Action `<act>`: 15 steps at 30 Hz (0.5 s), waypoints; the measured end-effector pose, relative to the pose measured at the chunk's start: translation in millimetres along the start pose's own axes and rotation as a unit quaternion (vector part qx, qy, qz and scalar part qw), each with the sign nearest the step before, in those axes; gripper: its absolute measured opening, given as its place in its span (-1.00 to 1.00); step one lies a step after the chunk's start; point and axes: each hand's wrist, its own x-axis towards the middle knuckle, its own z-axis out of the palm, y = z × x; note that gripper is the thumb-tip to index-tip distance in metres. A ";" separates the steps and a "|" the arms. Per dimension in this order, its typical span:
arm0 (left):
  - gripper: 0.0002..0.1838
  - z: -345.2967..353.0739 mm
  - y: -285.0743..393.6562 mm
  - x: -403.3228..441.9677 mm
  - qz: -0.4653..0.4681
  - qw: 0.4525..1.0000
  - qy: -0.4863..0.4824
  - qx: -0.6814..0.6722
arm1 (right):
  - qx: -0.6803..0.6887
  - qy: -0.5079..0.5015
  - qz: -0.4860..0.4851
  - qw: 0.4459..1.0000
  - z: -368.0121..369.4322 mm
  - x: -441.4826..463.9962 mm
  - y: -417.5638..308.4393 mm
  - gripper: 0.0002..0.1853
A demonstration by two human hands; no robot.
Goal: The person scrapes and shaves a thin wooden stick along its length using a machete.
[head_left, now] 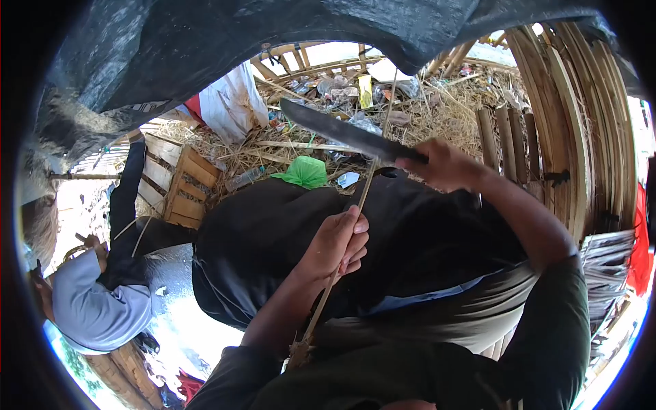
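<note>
My left hand [336,247] is closed around a thin, long stick [367,183] that slants upward from near my chest. To the upper right of it, my right hand [444,164] grips the dark handle of a large knife [342,132]. Its broad, dark blade points to the upper left and crosses the stick, close to it; whether the two touch I cannot tell. Dark cloth [260,239] covers my legs under both hands.
A person in a grey shirt [102,301] sits at the left. Straw and litter lie ahead, with a green plastic bag [305,172] and a bottle [244,179]. Wooden slats [547,116] stand at the right. A dark tarp [273,27] hangs overhead.
</note>
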 end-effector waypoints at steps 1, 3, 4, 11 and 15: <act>-0.56 0.6 0.3 0.4 0.000 1.000 0.003 -0.002 | -0.091 0.089 -0.089 0.988 0.7 14.0 13.5 -0.44; -0.56 3.5 0.9 2.1 0.007 1.000 -0.004 -0.003 | -0.034 0.080 0.004 0.996 -3.3 6.9 14.8 -0.44; -0.56 4.3 1.9 3.1 0.011 1.000 -0.007 -0.002 | -0.005 0.075 0.050 0.996 -4.4 -1.6 2.7 -0.44; -0.57 2.4 0.8 4.6 0.003 1.000 0.013 0.000 | -0.086 0.117 -0.022 0.989 12.0 6.5 16.9 -0.38; -0.56 5.9 -1.5 7.6 0.019 1.000 0.006 0.012 | -0.025 0.063 0.017 0.998 24.9 -8.5 -8.7 -0.40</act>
